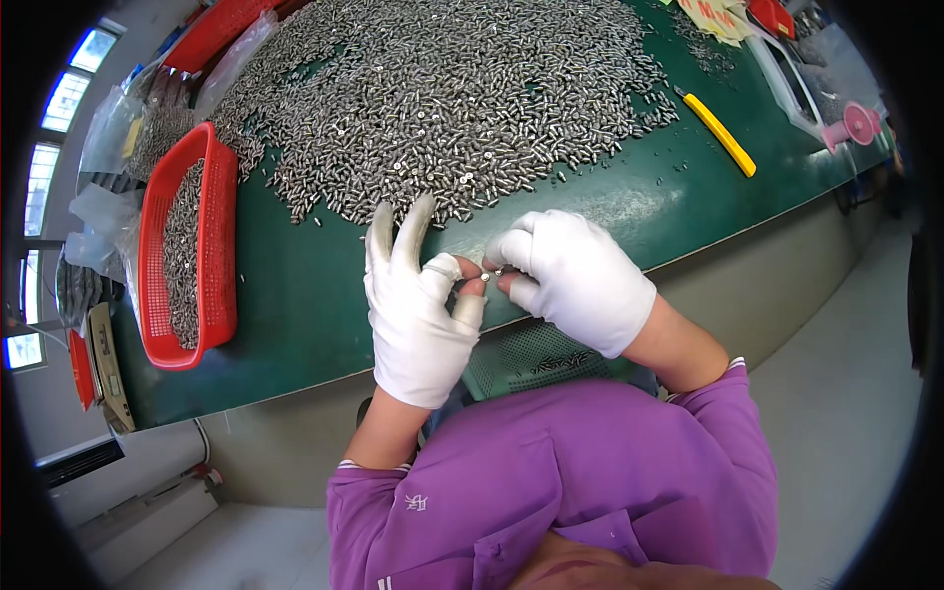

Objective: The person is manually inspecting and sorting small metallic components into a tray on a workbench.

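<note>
**Two tiny metal bits, two pinched grips, one absurd heap of parts**

Gloved up in white, with bare thumb and index tips poking out. Left hand (418,310): grip narrowed right down to a fingertip pinch on a small metal piece (485,277), other fingers stretched out toward the heap. Right hand (578,280): same deal, grip pinched on a second metal piece (499,271), remaining fingers curled. Both bits just beside each other over the near edge of the bench (285,324); can't tell if touching.

Green top on that bench, mostly buried at the far side under a heap (442,108) of shiny little cylinders. Around it, a grey floor (836,364) on the right and bright windows (44,187) on the left.

Rough count: two hands, two held bits, one heap (way too many to count), one red basket (218,246) part-filled with similar parts, one yellow cutter (721,136) right of the heap, one green basket (482,372) below the bench edge, with a few dark pieces inside.
</note>
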`<control>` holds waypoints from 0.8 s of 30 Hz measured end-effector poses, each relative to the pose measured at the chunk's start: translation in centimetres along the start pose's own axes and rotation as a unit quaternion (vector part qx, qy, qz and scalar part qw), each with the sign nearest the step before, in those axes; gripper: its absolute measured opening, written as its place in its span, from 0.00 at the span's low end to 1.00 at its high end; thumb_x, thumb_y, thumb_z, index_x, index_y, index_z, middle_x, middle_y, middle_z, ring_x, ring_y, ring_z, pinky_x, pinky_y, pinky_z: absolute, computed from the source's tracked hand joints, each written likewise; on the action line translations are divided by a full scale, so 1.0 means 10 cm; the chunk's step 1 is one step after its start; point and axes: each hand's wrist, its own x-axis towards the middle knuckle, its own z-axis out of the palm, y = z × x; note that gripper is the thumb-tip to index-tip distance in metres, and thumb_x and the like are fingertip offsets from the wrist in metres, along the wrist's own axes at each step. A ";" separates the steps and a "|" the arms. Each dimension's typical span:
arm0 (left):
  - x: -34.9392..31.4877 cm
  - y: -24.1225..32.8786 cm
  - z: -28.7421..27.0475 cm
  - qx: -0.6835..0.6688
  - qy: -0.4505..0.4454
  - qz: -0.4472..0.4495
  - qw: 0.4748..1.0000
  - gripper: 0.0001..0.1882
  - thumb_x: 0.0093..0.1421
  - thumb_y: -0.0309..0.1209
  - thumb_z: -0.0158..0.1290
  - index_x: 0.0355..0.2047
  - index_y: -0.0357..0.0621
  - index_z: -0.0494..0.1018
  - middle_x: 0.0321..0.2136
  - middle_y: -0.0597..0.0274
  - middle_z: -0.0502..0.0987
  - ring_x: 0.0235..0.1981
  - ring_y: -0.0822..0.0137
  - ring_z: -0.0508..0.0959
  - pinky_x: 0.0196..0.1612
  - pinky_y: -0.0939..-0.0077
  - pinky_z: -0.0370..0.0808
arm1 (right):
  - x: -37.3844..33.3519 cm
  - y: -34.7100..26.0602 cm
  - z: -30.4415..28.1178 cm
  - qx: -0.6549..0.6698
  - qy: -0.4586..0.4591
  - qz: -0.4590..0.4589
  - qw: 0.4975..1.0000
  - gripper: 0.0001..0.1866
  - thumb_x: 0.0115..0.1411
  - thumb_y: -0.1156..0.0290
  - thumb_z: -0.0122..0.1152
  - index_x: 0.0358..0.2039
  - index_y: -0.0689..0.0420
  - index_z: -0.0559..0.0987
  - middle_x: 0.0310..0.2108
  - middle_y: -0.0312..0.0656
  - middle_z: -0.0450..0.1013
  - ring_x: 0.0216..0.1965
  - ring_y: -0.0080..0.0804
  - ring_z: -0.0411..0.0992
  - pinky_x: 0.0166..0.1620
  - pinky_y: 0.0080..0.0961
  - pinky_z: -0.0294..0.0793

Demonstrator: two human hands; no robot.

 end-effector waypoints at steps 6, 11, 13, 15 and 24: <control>0.01 0.00 0.00 0.001 0.000 0.005 1.000 0.13 0.48 0.23 0.65 0.33 0.48 0.73 0.64 0.49 0.69 0.66 0.32 0.63 0.63 0.45 0.66 | -0.05 0.02 -0.04 -0.015 0.021 0.012 1.000 0.08 0.56 0.68 0.66 0.37 0.52 0.81 0.33 0.42 0.75 0.37 0.46 0.76 0.44 0.41 0.76; 0.05 0.04 0.01 -0.011 0.001 0.020 1.000 0.09 0.47 0.26 0.65 0.29 0.45 0.77 0.61 0.49 0.70 0.64 0.32 0.62 0.63 0.38 0.63 | -0.04 0.02 -0.05 -0.039 0.026 0.002 0.999 0.07 0.55 0.66 0.68 0.34 0.51 0.82 0.33 0.40 0.75 0.37 0.44 0.76 0.43 0.39 0.75; 0.06 0.07 -0.04 -0.037 -0.034 0.040 0.998 0.06 0.47 0.26 0.66 0.24 0.43 0.78 0.61 0.48 0.71 0.64 0.31 0.62 0.63 0.38 0.63 | -0.06 0.08 -0.11 -0.016 -0.012 -0.032 0.999 0.07 0.53 0.65 0.69 0.32 0.51 0.83 0.33 0.40 0.75 0.38 0.44 0.76 0.43 0.40 0.75; 0.03 0.11 -0.13 -0.053 -0.095 0.068 0.992 0.10 0.42 0.25 0.68 0.23 0.46 0.77 0.61 0.49 0.72 0.67 0.33 0.61 0.63 0.45 0.65 | -0.09 0.19 -0.26 0.036 -0.087 -0.091 0.991 0.08 0.52 0.64 0.69 0.32 0.51 0.84 0.34 0.40 0.75 0.38 0.45 0.75 0.42 0.40 0.75; 0.16 -0.05 -0.03 0.029 0.034 0.001 0.999 0.14 0.49 0.26 0.65 0.37 0.48 0.76 0.64 0.49 0.67 0.67 0.33 0.60 0.65 0.41 0.62 | 0.09 0.22 -0.10 -0.040 0.102 0.020 0.994 0.09 0.53 0.70 0.69 0.37 0.50 0.83 0.36 0.39 0.77 0.39 0.44 0.76 0.43 0.39 0.76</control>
